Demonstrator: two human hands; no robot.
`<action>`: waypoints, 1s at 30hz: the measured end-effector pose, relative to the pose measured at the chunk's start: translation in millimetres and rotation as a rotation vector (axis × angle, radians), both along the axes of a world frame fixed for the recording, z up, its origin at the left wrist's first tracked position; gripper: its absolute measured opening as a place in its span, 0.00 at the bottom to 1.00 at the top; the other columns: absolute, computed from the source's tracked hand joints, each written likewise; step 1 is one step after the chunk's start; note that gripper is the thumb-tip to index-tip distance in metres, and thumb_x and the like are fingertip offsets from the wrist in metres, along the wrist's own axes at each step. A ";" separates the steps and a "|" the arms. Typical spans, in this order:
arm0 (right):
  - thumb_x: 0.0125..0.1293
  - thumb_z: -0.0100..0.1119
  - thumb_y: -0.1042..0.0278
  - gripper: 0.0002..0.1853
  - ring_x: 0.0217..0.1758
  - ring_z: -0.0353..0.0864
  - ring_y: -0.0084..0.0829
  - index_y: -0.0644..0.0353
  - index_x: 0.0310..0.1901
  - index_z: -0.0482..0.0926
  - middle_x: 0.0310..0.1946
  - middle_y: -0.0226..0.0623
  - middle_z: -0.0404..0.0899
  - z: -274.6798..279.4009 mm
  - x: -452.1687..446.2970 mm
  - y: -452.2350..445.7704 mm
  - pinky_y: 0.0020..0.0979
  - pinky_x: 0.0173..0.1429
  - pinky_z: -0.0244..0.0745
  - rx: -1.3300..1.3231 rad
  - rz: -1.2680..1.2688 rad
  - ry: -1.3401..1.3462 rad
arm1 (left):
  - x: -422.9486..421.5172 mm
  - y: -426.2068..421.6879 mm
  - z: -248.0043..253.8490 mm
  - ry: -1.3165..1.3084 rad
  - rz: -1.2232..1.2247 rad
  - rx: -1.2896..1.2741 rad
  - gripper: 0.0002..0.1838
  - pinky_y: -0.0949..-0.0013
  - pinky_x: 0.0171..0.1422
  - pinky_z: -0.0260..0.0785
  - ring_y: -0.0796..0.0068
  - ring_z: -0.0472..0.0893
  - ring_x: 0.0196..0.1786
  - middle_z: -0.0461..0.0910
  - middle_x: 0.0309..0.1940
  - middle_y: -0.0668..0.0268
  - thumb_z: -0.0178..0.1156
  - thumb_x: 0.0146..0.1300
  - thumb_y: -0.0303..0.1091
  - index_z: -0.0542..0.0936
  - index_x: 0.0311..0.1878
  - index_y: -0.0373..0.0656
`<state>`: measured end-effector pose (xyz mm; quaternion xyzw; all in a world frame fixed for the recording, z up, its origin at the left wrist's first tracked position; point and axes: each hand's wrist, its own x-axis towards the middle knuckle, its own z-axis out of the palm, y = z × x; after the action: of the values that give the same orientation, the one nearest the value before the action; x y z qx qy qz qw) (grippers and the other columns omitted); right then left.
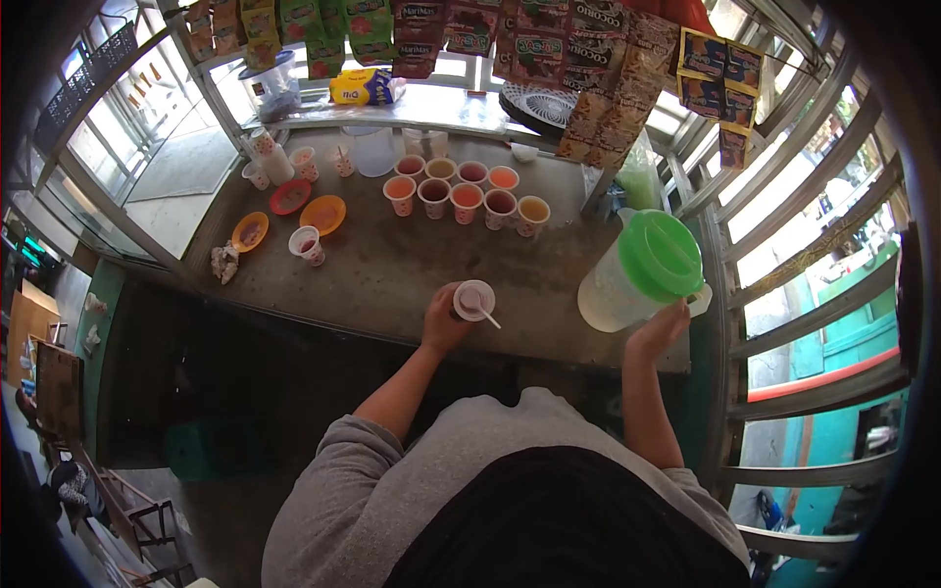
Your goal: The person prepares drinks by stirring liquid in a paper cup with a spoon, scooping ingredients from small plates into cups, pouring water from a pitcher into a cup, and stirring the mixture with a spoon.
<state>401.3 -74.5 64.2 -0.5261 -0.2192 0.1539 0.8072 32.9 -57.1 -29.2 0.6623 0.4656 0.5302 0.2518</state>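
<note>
At the counter's (pixel 372 257) near edge, the left hand (pixel 446 321) had its fingers wrapped round the side of a cup (pixel 474 297). Mouth faced up; a pale pinkish content showed inside. A white spoon (pixel 491 318) leaned out over the rim on the right-hand side, clear of the fingers. Side grip probably chosen to leave the mouth unblocked and steady the cup against the spoon's lean.

Off to the right, the right hand (pixel 659 335) was up against the handle (pixel 699 300) of a pitcher (pixel 619 286). Fingertips met the handle's lower part; could not tell whether they closed round it or merely touched. Green lid (pixel 662 253) on, presumably against spills. Handle faced the person, spout away, which suited the reach of that arm. Lens bent the edges of the view, so any tilt of the pitcher was uncertain, as was whether its base bore on the counter.

Mid-counter, beyond the hands: nine filled cups (pixel 466 204) in two close rows, four behind five, colours from orange to dark red. Tight grouping likely saved room and let every colour be seen.

Left end: plates (pixel 340 223) near a cup set apart (pixel 312 253), its content reddish. Overhead hung strips of sachets (pixel 539 39), apparently strung there to spare counter space. Yellow pack (pixel 362 87) on the ledge behind.
</note>
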 end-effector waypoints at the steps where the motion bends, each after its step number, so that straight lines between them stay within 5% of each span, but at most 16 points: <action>1: 0.80 0.50 0.48 0.28 0.70 0.67 0.30 0.59 0.70 0.65 0.67 0.37 0.68 1.5 2.1 2.7 0.35 0.74 0.58 0.002 0.007 -0.001 | -0.6 1.5 -2.2 0.004 0.033 0.043 0.32 0.58 0.61 0.77 0.54 0.83 0.58 0.83 0.54 0.57 0.81 0.48 0.32 0.80 0.58 0.43; 7: 0.79 0.49 0.43 0.28 0.69 0.73 0.31 0.59 0.67 0.73 0.66 0.36 0.75 13.8 58.1 32.8 0.37 0.74 0.61 0.150 0.310 0.104 | 2.8 -0.1 2.0 -0.167 0.082 -0.139 0.34 0.63 0.59 0.78 0.62 0.85 0.57 0.84 0.53 0.58 0.80 0.50 0.33 0.78 0.61 0.42; 9: 0.79 0.49 0.44 0.27 0.62 0.79 0.32 0.60 0.62 0.77 0.58 0.35 0.81 34.8 73.5 35.9 0.36 0.71 0.67 0.094 0.553 0.234 | 2.1 -2.7 5.0 -0.127 0.045 -0.152 0.34 0.64 0.59 0.77 0.64 0.86 0.56 0.85 0.53 0.58 0.80 0.50 0.34 0.78 0.61 0.42; 16: 0.81 0.48 0.49 0.24 0.59 0.81 0.30 0.61 0.62 0.77 0.56 0.35 0.82 66.9 32.1 34.8 0.35 0.67 0.72 0.066 0.656 0.172 | 1.3 2.4 -2.1 -0.055 -0.038 -0.101 0.34 0.65 0.59 0.78 0.66 0.86 0.55 0.85 0.52 0.59 0.80 0.51 0.37 0.80 0.61 0.39; 20: 0.81 0.49 0.52 0.22 0.60 0.80 0.27 0.59 0.65 0.76 0.56 0.36 0.81 70.8 -3.1 49.8 0.32 0.66 0.73 0.014 0.773 0.082 | 2.4 2.9 -6.0 0.010 0.028 -0.023 0.33 0.65 0.58 0.78 0.65 0.86 0.54 0.85 0.52 0.58 0.79 0.51 0.37 0.80 0.61 0.39; 23: 0.79 0.53 0.52 0.25 0.61 0.78 0.27 0.63 0.68 0.75 0.58 0.37 0.81 86.6 -39.5 49.2 0.30 0.67 0.70 -0.108 0.875 -0.247 | 4.7 0.6 -3.7 -0.027 0.024 -0.028 0.33 0.64 0.57 0.79 0.64 0.86 0.54 0.84 0.52 0.58 0.79 0.51 0.37 0.80 0.61 0.40; 30: 0.77 0.58 0.54 0.24 0.60 0.77 0.26 0.62 0.65 0.78 0.58 0.36 0.81 86.9 -84.6 59.2 0.28 0.67 0.69 -0.188 0.954 -0.319 | 1.9 -2.0 -2.4 0.021 0.103 0.003 0.31 0.63 0.54 0.78 0.61 0.85 0.52 0.83 0.50 0.59 0.79 0.49 0.34 0.79 0.57 0.42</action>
<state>316.6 -15.3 151.1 -0.4547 -0.5407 0.4422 0.5527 34.8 -59.1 -31.6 0.6433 0.5009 0.5364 0.2181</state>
